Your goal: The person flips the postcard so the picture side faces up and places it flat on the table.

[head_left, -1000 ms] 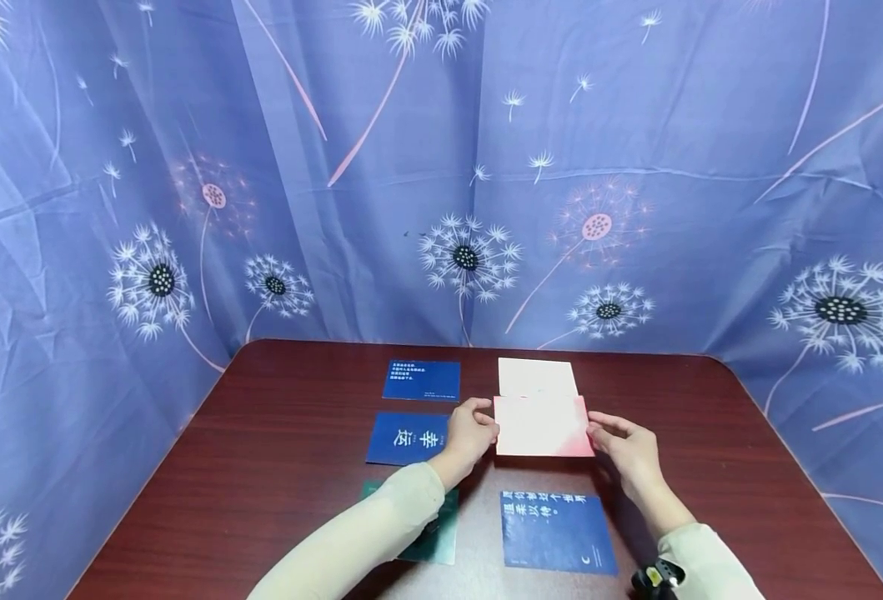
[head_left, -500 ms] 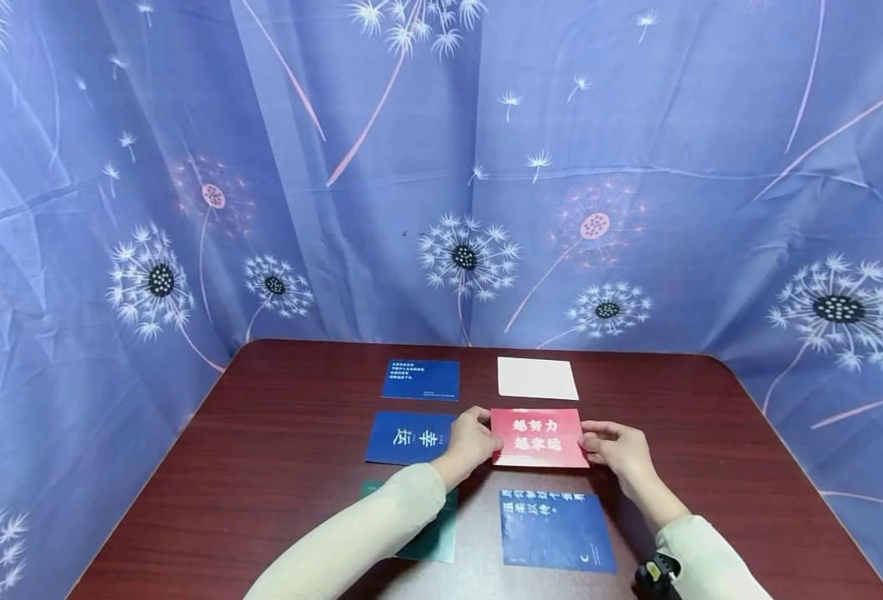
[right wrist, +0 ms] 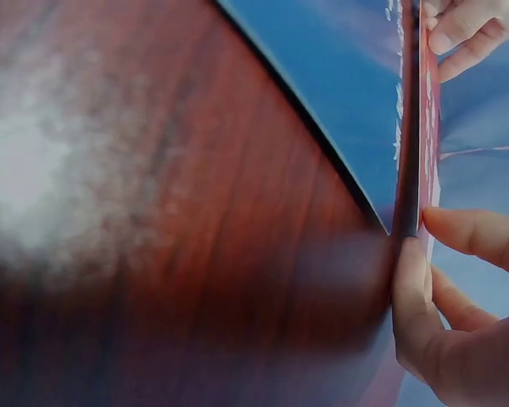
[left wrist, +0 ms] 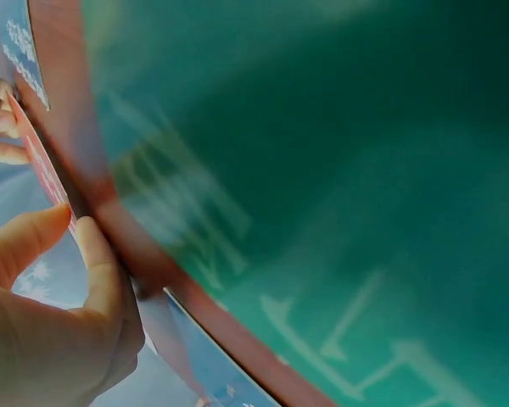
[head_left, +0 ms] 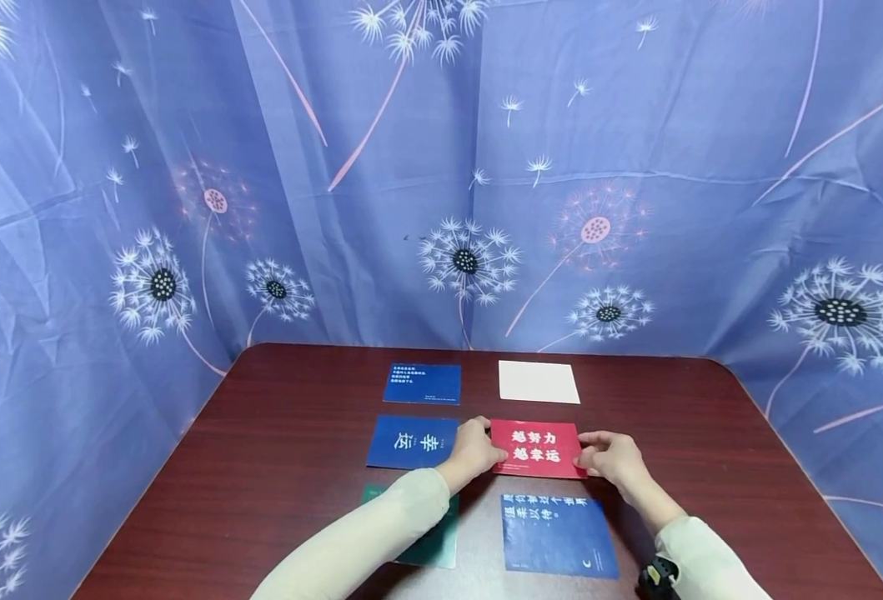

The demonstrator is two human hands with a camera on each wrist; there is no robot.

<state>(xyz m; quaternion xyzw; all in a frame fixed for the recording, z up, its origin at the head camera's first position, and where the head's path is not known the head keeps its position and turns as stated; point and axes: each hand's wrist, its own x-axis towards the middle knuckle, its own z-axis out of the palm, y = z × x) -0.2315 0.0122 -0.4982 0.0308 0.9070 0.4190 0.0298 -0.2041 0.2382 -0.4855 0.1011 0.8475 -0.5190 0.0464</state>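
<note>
Both hands hold a red card (head_left: 535, 462) with white characters between them, its printed face up. At its left edge, the left hand (head_left: 473, 452) pinches it between thumb and fingers; the same grip shows in the left wrist view, where the thumb (left wrist: 34, 233) lies on the red face. The right hand (head_left: 615, 460) pinches the right edge, and the right wrist view has its thumb (right wrist: 471, 233) on the face with fingers beneath. A dark gap shows under the card in both wrist views. A blue card (head_left: 559, 537) lies just in front of it.
On the dark red wooden table (head_left: 261, 467) lie a white card (head_left: 539, 382) behind the red one, a blue card (head_left: 422, 383) at back left, another blue card (head_left: 403, 442) beside the left hand, and a green card (head_left: 441, 546) partly under the left sleeve. A patterned curtain (head_left: 381, 275) hangs behind.
The card was tilted up, showing a pale, glaring face and overlapping the white card. Both hands have lowered it toward the front, and its red printed face now shows.
</note>
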